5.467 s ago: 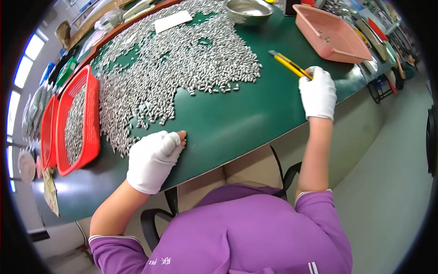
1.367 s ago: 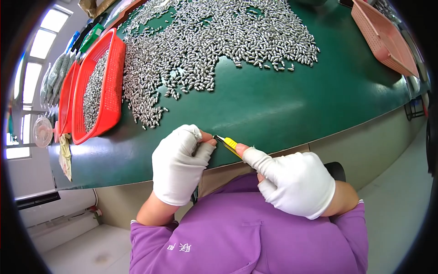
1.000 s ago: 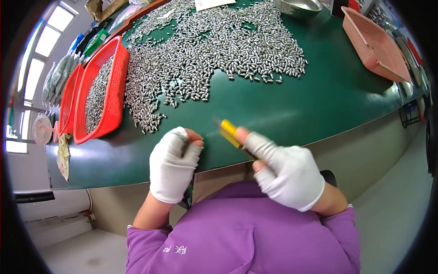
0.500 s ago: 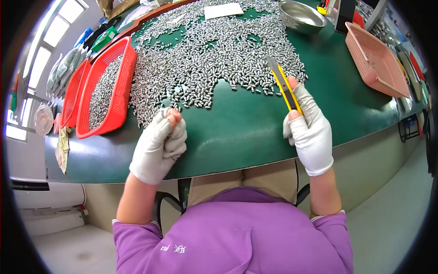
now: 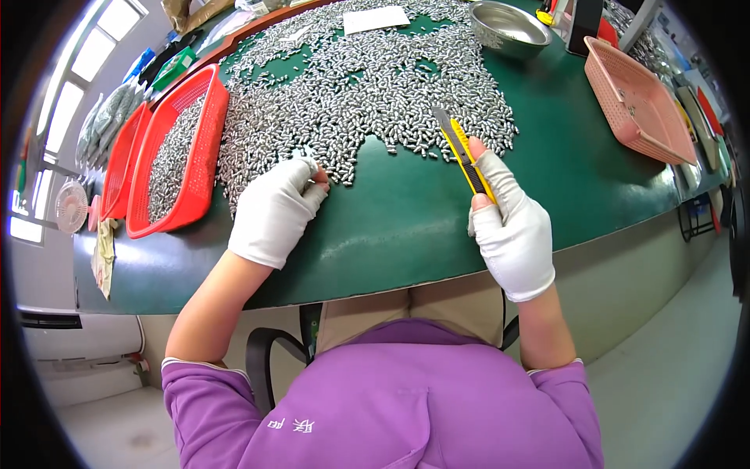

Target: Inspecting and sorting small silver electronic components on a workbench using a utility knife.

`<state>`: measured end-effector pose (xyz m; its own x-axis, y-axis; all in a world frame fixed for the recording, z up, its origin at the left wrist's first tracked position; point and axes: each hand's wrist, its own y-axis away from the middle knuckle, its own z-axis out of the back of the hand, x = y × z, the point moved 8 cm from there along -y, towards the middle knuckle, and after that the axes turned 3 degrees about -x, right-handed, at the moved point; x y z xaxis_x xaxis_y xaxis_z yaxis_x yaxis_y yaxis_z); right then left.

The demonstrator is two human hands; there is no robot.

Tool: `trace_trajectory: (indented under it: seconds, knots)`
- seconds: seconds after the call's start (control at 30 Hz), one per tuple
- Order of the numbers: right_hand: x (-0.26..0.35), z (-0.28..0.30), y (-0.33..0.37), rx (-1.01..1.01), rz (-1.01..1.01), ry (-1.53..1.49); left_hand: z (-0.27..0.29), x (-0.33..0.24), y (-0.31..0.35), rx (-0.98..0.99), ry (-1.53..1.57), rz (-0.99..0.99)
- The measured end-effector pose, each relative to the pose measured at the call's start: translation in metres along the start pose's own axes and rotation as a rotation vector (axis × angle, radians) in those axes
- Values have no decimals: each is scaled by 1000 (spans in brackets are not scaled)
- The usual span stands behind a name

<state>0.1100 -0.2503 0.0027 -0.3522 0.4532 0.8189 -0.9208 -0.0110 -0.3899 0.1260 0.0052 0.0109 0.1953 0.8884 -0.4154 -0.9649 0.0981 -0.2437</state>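
Observation:
A wide spread of small silvery metal pieces [image 5: 367, 94] covers much of the green table. At the spread's near left edge is my left hand [image 5: 275, 209], in a white glove with bare fingertips. Its fingers are curled together among the pieces; what they pinch, if anything, is too small to make out. My right hand [image 5: 516, 238], gloved the same way, grips a yellow and black utility knife [image 5: 467, 160] above the table. The blade end points away from me and slightly left, over the near right part of the spread.
On the left, a red plastic basket [image 5: 209, 152] holds more metal pieces, with another red basket [image 5: 125, 168] beside it. A steel bowl [image 5: 508, 35] stands at the far right near a pink basket [image 5: 637, 105]. White paper [image 5: 376, 19] lies on the far pieces.
My left hand has reached forward to the edge of the metal pieces and turned its back up. My right hand with the utility knife has shifted slightly left.

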Motion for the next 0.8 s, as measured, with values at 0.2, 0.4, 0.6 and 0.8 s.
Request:
trace_trajectory:
  seconds: [0.2, 0.4, 0.6, 0.8]
  knots:
    - [-8, 9, 4, -66, 22, -18, 0, -31, 33, 79, 68, 10]
    - [38, -8, 39, 260, 39, 32, -2, -40, 56, 58, 95, 37]
    - [57, -29, 70, 430, 141, 252, 1, -43, 59, 15, 123, 28]
    - [59, -35, 71, 433, 200, 348, -1, -44, 58, -52, 105, -15]
